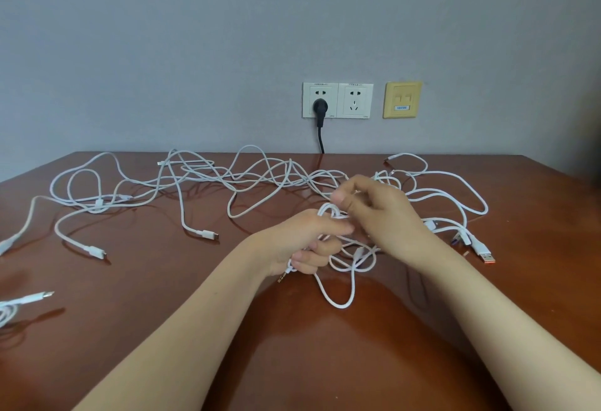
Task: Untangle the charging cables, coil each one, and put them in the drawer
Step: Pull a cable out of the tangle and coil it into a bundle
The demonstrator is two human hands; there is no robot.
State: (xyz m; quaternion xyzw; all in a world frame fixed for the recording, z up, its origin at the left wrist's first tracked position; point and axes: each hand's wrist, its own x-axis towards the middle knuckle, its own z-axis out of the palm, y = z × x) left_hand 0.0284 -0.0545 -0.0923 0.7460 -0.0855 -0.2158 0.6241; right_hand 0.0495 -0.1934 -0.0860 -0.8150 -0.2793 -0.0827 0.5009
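The left hand [305, 244] is curled around a bunch of loops of a thin white charging cable [353, 283], just above the near middle of the glossy reddish-brown wooden counter [292, 352]. The right hand [377, 212], close on its far side, pinches a strand between thumb and forefinger. The tangle of white cables [287, 173] stretches left to right along the far edge, nearer the right hand.

a plain grey-blue wall [162, 36] rises behind a glossy reddish-brown wooden table [536, 248]. two white wall sockets [338, 100] sit side by side, a black plug [320, 108] in the left one; a yellow network plate [402, 99] is just beside them.
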